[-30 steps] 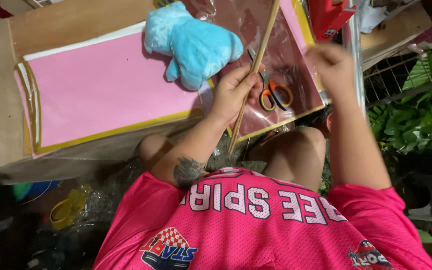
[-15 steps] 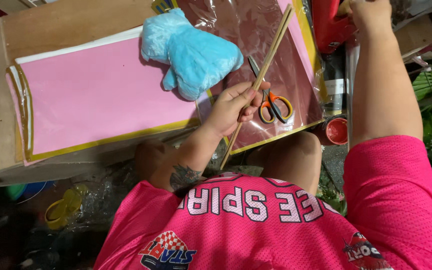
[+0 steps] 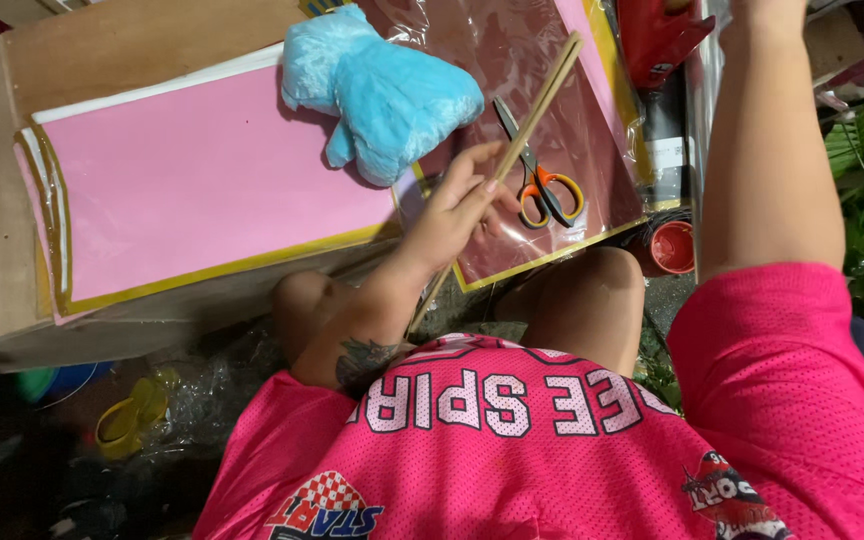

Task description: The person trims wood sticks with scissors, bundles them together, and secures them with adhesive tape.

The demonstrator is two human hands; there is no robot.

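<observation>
Bright pink mesh jersey [image 3: 552, 450] (short sleeves), pale block lettering, chequered badge, forearm tattoo [image 3: 364, 357]

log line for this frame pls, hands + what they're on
left hand: holds wooden sticks | right hand: top edge, contents unseen | nearby: scissors, blue plush toy, pink sheet

Clear plastic wrapper [image 3: 552, 110] over maroon sheets, top centre; white rectangular label [image 3: 668, 155] on dark bottle, right
</observation>
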